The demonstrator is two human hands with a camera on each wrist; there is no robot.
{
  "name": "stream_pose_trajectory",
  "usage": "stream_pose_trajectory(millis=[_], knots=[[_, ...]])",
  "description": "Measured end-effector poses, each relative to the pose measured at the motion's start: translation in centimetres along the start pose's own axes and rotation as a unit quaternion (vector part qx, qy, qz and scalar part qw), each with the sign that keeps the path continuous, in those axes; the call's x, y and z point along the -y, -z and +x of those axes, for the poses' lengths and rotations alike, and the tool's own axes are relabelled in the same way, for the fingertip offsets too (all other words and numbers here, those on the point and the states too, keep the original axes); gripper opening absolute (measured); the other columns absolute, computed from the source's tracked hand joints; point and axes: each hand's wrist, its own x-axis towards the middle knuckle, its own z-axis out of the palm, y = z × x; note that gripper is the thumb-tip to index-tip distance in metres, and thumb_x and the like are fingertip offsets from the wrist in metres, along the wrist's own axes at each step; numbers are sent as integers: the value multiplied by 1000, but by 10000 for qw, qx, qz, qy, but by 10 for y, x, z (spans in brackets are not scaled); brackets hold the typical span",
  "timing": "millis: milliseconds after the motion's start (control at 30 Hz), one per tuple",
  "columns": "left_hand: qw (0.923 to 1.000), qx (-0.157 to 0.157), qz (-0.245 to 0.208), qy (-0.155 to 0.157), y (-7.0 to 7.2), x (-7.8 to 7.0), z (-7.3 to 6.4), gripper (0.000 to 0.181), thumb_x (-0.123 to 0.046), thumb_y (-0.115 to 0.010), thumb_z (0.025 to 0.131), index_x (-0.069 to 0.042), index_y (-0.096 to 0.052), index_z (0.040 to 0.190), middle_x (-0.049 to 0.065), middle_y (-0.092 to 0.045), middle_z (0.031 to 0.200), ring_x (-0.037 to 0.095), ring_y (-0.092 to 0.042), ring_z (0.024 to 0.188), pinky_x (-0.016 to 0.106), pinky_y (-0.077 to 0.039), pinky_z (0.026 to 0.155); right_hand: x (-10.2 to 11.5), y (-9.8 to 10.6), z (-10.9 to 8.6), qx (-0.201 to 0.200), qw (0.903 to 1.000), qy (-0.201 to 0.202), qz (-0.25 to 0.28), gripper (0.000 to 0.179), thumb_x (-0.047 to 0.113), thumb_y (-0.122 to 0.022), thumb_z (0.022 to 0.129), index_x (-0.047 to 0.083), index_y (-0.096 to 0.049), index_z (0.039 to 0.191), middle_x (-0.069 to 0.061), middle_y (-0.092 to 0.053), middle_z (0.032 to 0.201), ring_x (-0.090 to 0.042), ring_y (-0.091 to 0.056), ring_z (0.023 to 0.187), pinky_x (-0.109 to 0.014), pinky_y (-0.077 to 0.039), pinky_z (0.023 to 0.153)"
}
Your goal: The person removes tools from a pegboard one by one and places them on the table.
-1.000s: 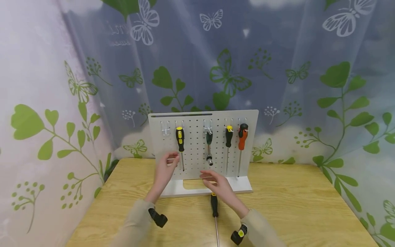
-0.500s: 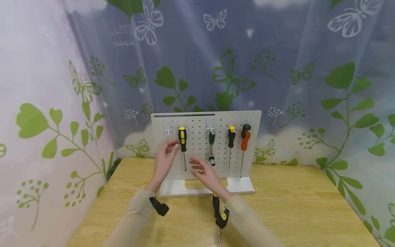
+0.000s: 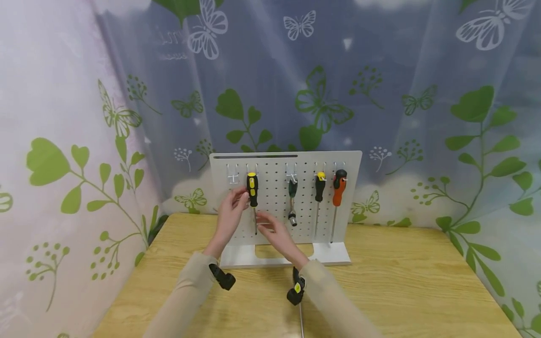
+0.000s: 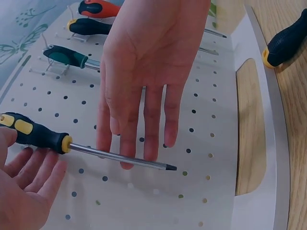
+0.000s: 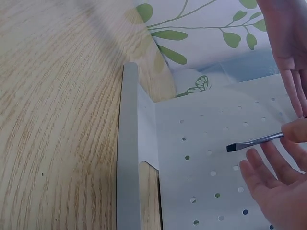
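A black-and-yellow slotted screwdriver (image 3: 252, 195) hangs tip down at the left part of a white pegboard (image 3: 270, 197). My left hand (image 3: 230, 211) is at its handle; in the left wrist view the thumb overlaps the handle and the fairly straight fingers lie along its other side. Lower down, my right hand (image 3: 274, 232) is beside the steel shaft. Its extended fingers (image 4: 127, 143) pass behind the shaft in the left wrist view, while the right wrist view shows its thumb (image 5: 295, 131) over the shaft. Neither hand's firm grip is plainly visible.
Left of the screwdriver is a bare hook (image 3: 233, 176). Farther right hang a green-handled ratchet-like tool (image 3: 293, 190), a black-and-yellow screwdriver (image 3: 320, 188) and an orange-and-black one (image 3: 339, 190). Another screwdriver (image 4: 288, 40) lies on the wooden table (image 3: 405, 272), partly behind my right forearm.
My left hand has risen from beside the shaft to the handle. The right hand has moved left and up to the shaft. The screwdriver still hangs on the board.
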Motion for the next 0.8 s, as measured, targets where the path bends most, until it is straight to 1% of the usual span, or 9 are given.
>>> stream_pose_trajectory(millis=[133, 200, 267, 367, 433, 500, 667, 800], knots=[[9999, -9, -159, 24, -2, -3, 2, 41, -17, -57, 105, 7, -53, 138, 26, -60, 134, 39, -63, 118, 35, -59, 95, 0, -1, 0, -185, 9997, -12, 187, 41, 10, -61, 101, 6, -55, 142, -16, -64, 131, -34, -59, 123, -51, -49, 107], [9997, -50, -238, 92, -4, -4, 4, 41, -15, -60, 103, 8, -53, 137, 27, -61, 133, 39, -63, 118, 34, -58, 95, 0, -2, 0, -273, 9994, -11, 229, 41, 9, -63, 100, 5, -57, 140, -16, -66, 127, -34, -62, 118, -49, -52, 103], [9994, -98, -285, 152, -6, -4, 5, 40, -12, -62, 102, 8, -54, 136, 27, -62, 131, 38, -63, 118, 32, -58, 96, 0, -3, 0, -358, 9990, -17, 249, 40, 9, -66, 98, 6, -59, 137, -16, -67, 122, -32, -64, 113, -45, -56, 98], [9991, -190, -331, 160, -9, -6, 7, 38, -8, -65, 100, 8, -56, 133, 27, -63, 129, 37, -64, 116, 32, -56, 98, 0, -5, -1, -500, 9984, -26, 270, 36, 10, -69, 96, 6, -63, 132, -15, -69, 115, -28, -67, 103, -37, -61, 87], [9990, -247, -338, 137, -11, -7, 6, 36, -7, -65, 99, 8, -56, 131, 26, -64, 127, 37, -64, 115, 33, -56, 99, 1, -6, -1, -577, 9978, -44, 307, 34, 10, -71, 96, 6, -65, 129, -15, -70, 111, -25, -69, 97, -32, -62, 81], [9989, -297, -347, 121, -12, -8, 6, 35, -6, -65, 99, 8, -57, 129, 26, -64, 125, 36, -64, 113, 35, -55, 100, 2, -7, -1, -636, 9975, -8, 311, 32, 10, -71, 95, 5, -66, 126, -15, -70, 108, -24, -69, 92, -30, -63, 77], [9985, -335, -383, 218, -12, -9, 4, 34, -8, -65, 99, 6, -58, 129, 25, -65, 125, 34, -64, 112, 36, -56, 99, 6, -7, -4, -669, 9971, 38, 360, 30, 8, -72, 94, 7, -68, 124, -14, -71, 105, -23, -69, 88, -29, -63, 75], [9981, -302, -437, 315, -10, -10, 0, 34, -10, -66, 99, 3, -58, 130, 22, -65, 126, 31, -65, 112, 31, -57, 96, 9, -7, -8, -589, 9972, 31, 455, 30, 7, -72, 94, 7, -68, 124, -16, -71, 106, -23, -69, 88, -32, -64, 76]])
